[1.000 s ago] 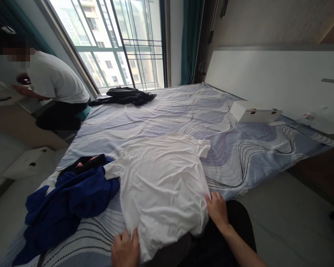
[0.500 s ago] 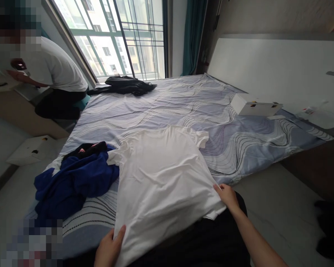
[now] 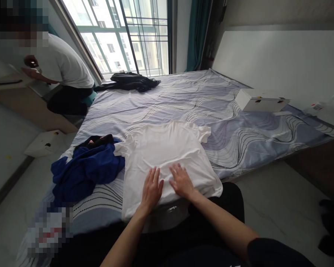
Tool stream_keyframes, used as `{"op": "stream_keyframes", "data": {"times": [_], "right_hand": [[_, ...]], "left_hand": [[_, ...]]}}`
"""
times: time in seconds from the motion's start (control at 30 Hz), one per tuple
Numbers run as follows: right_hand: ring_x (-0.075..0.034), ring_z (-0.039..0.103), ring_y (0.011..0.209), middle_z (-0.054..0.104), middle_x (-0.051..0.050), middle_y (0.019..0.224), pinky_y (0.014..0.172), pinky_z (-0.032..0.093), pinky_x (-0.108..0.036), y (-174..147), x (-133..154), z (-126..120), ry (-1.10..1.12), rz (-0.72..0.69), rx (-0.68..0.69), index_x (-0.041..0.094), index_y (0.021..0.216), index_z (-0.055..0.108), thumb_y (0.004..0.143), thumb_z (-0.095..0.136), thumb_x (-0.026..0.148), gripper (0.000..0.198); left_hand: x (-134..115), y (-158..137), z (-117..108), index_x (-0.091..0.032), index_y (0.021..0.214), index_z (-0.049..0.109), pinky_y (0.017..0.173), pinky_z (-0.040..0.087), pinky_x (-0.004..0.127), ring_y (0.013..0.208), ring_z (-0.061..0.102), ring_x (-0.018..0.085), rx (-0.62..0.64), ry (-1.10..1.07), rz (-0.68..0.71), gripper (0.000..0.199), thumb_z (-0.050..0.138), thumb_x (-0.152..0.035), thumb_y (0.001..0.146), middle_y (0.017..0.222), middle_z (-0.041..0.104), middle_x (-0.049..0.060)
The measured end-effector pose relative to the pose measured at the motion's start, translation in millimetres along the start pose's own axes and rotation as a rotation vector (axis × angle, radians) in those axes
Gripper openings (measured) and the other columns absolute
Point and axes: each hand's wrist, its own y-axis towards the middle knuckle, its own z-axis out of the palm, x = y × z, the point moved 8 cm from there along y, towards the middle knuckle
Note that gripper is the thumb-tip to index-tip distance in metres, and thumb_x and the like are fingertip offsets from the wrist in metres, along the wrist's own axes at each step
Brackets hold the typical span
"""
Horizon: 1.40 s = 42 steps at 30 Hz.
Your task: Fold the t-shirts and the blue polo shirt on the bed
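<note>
A white T-shirt (image 3: 167, 148) lies spread on the bed, its neck and sleeves pointing away from me and its hem near my lap. My left hand (image 3: 152, 188) rests flat on the lower middle of the shirt, fingers stretched out. Close beside it, my right hand (image 3: 181, 181) also lies on the fabric with its fingers spread. Neither hand grips anything. Soft creases run across the cloth around my fingers. Just left of the shirt, touching its left sleeve, is a crumpled pile of blue clothing (image 3: 93, 167).
The patterned bedsheet (image 3: 167, 105) stretches toward the window. Dark clothing (image 3: 130, 81) lies at the far edge. A white box (image 3: 263, 102) sits at the right, and another white box (image 3: 46, 142) is on the floor at left. A person in a white top (image 3: 69, 63) bends at the far left.
Both hands have let go of the shirt's lower corners and moved inward onto its middle, now flat. The hem lies lower against the bed edge. The view has shifted slightly.
</note>
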Motion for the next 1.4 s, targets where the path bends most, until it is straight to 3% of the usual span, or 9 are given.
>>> {"op": "stream_keyframes", "data": {"times": [0.07,0.17,0.3,0.47,0.63,0.8,0.97,1.13,1.4], "right_hand": [[-0.032,0.008,0.157,0.014,-0.005,0.171,0.124,0.008,-0.056,19,25,20,-0.008,-0.109,0.086,0.026,0.164,0.021,0.101,0.040,0.051,0.070],[-0.030,0.002,0.157,0.007,-0.001,0.171,0.124,0.000,-0.059,31,1,30,-0.044,-0.094,0.114,0.034,0.162,0.023,0.101,0.037,0.061,0.069],[-0.030,-0.001,0.157,0.006,-0.002,0.172,0.120,-0.005,-0.067,46,-91,14,-0.130,0.140,0.083,0.035,0.163,0.020,0.103,0.033,0.059,0.066],[-0.035,0.008,0.155,0.023,-0.012,0.168,0.120,0.003,-0.067,127,-165,-32,-0.178,0.333,-0.049,0.019,0.160,0.032,0.105,0.029,0.047,0.061],[-0.030,0.018,0.153,0.035,-0.016,0.162,0.120,0.015,-0.057,258,-186,-71,-0.141,0.358,-0.145,0.016,0.155,0.036,0.104,0.036,0.036,0.054],[-0.032,0.037,0.143,0.051,-0.020,0.148,0.116,0.024,-0.052,353,-210,-76,-0.146,0.414,-0.123,0.014,0.145,0.047,0.100,0.051,0.040,0.052],[-0.026,0.063,0.115,0.070,-0.013,0.120,0.099,0.040,-0.037,394,-227,-68,-0.142,0.330,-0.068,0.018,0.116,0.064,0.104,0.047,0.039,0.029],[-0.027,0.069,0.100,0.072,-0.015,0.115,0.084,0.045,-0.035,425,-233,-88,-0.165,0.292,-0.124,0.017,0.129,0.052,0.109,0.026,0.038,0.039],[-0.031,0.065,0.112,0.070,-0.021,0.121,0.100,0.043,-0.045,493,-228,-121,-0.196,0.355,-0.182,0.012,0.135,0.051,0.107,0.031,0.035,0.041]], "left_hand": [[-8,20,30,-0.016,0.156,0.040,0.123,0.025,0.053,0.155,0.022,0.031,0.080,0.045,0.047,0.060,0.033,-0.037,0.101,0.165,0.033,0.013],[17,33,49,-0.028,0.158,0.036,0.123,0.013,0.062,0.156,0.016,0.033,0.131,0.148,-0.009,0.060,0.034,-0.045,0.101,0.169,0.025,0.008],[80,53,28,-0.033,0.158,0.036,0.119,0.016,0.068,0.154,0.019,0.036,0.098,0.235,-0.162,0.058,0.031,-0.048,0.102,0.169,0.023,0.007],[142,147,-17,-0.017,0.139,0.060,0.110,0.037,0.050,0.133,0.048,0.033,-0.024,0.258,-0.215,0.052,0.029,-0.037,0.103,0.147,0.055,0.016],[185,262,-31,-0.012,0.141,0.052,0.108,0.039,0.041,0.136,0.046,0.029,0.004,0.298,-0.254,0.048,0.032,-0.027,0.101,0.145,0.054,0.019],[221,322,-11,-0.010,0.124,0.060,0.089,0.048,0.044,0.112,0.063,0.034,0.078,0.294,-0.343,0.044,0.044,-0.041,0.097,0.119,0.068,0.022],[249,351,6,-0.022,0.111,0.062,0.074,0.046,0.034,0.089,0.070,0.026,0.133,0.250,-0.271,0.041,0.028,-0.043,0.103,0.096,0.074,0.012],[276,386,-11,-0.025,0.115,0.059,0.073,0.043,0.033,0.086,0.069,0.025,0.016,0.280,-0.278,0.047,0.018,-0.046,0.105,0.101,0.074,0.010],[289,459,-38,-0.023,0.122,0.060,0.082,0.046,0.040,0.096,0.066,0.029,-0.095,0.349,-0.326,0.044,0.024,-0.043,0.104,0.107,0.072,0.012]]}}
